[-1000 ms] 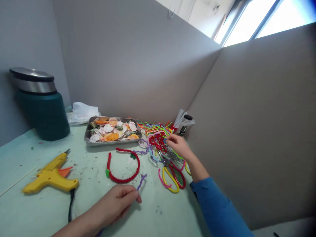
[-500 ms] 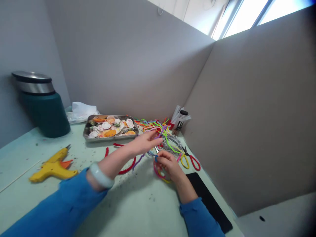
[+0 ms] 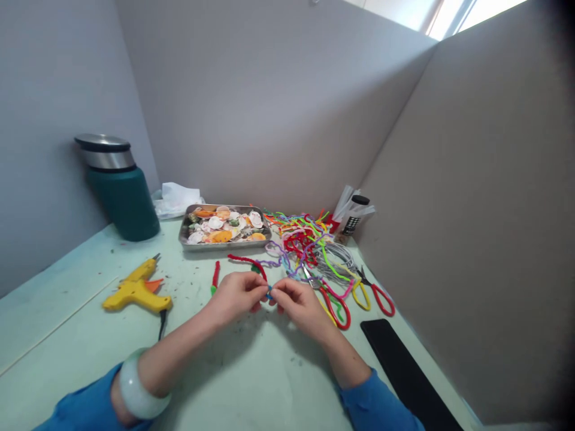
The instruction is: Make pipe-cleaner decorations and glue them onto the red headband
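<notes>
My left hand and my right hand meet over the middle of the table, fingertips almost touching. Both pinch a small blue pipe cleaner, mostly hidden by the fingers. Just behind my left hand, a red pipe cleaner curves over the tabletop, and a short red and green piece stands out to its left. Beyond my right hand lies a tangled heap of coloured pipe cleaners. Red-handled scissors rest close to that hand, partly covered by strands.
A yellow glue gun lies at left near a thin stick and a green bottle. At the back sits a metal tray of shells. On the right are more scissors, a coil of grey wire and a black strip.
My left hand has drawn back from the pipe cleaner heap and now pinches the blue piece together with my right hand. The view has swung slightly left.
</notes>
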The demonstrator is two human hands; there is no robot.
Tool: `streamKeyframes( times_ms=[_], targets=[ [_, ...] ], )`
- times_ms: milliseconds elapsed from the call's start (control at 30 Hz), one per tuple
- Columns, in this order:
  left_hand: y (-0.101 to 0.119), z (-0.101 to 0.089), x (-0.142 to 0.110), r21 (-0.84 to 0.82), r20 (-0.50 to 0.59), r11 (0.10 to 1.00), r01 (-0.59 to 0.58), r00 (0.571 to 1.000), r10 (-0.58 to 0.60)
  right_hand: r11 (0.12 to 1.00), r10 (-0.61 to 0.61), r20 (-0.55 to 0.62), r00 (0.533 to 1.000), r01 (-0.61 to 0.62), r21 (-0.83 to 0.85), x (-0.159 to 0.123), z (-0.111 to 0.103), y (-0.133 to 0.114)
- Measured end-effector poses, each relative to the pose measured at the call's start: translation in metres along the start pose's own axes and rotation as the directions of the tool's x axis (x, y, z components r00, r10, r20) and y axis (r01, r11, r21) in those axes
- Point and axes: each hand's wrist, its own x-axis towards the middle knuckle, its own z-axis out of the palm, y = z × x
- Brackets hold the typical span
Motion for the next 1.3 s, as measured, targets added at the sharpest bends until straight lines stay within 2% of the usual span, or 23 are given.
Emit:
streamKeyframes(
  times_ms=[67,100,167,233,267,300,400,567,733,867,1133,1300],
  targets=[
    [-0.004,-0.006,-0.005,-0.131,0.013,0.985,0.115,0.993,-0.115,0.977,-0.056,0.028,0.998,0.061,-0.205,0.0,-0.002,0.0],
    [-0.005,-0.008,-0.008,-0.184,0.02,0.97,0.16,0.987,-0.159,0.937,-0.087,0.028,0.996,0.091,-0.338,0.001,-0.005,0.002],
    [-0.007,-0.013,-0.014,-0.237,0.034,0.947,0.216,0.976,-0.214,0.791,-0.148,-0.001,0.989,0.117,-0.6,0.002,-0.011,0.005],
    [-0.009,-0.015,-0.02,-0.245,0.061,0.938,0.245,0.97,-0.237,0.678,-0.209,-0.068,0.976,0.095,-0.729,0.003,-0.014,0.005],
    [-0.011,-0.016,-0.022,-0.245,0.075,0.936,0.252,0.968,-0.241,0.676,-0.231,-0.079,0.97,0.102,-0.73,0.004,-0.014,0.002],
    [-0.012,-0.016,-0.024,-0.24,0.091,0.935,0.261,0.965,-0.246,0.709,-0.248,-0.069,0.966,0.133,-0.693,0.006,-0.012,-0.001],
    [-0.018,-0.016,-0.026,-0.25,0.111,0.932,0.261,0.964,-0.24,0.855,-0.245,0.107,0.963,0.267,-0.444,0.009,0.0,-0.016],
    [-0.027,-0.014,-0.024,-0.262,0.065,0.94,0.218,0.976,-0.208,0.941,-0.148,0.108,0.983,0.174,-0.29,0.011,0.018,-0.018],
    [-0.033,-0.01,-0.023,-0.205,0.008,0.963,0.175,0.984,-0.177,0.962,-0.102,0.091,0.991,0.121,-0.244,0.007,0.02,-0.006],
    [-0.037,-0.006,-0.023,-0.193,0.014,0.959,0.21,0.977,-0.211,0.965,-0.093,0.107,0.99,0.116,-0.235,0.004,0.018,-0.002],
    [-0.037,0.005,-0.036,-0.104,-0.025,0.983,0.154,0.987,-0.158,0.955,0.01,0.242,0.97,0.062,-0.289,-0.005,0.014,-0.002],
    [-0.036,0.012,-0.042,-0.139,-0.045,0.977,0.16,0.985,-0.168,0.949,0.083,0.285,0.955,0.011,-0.316,-0.005,0.013,-0.004]
  ],
)
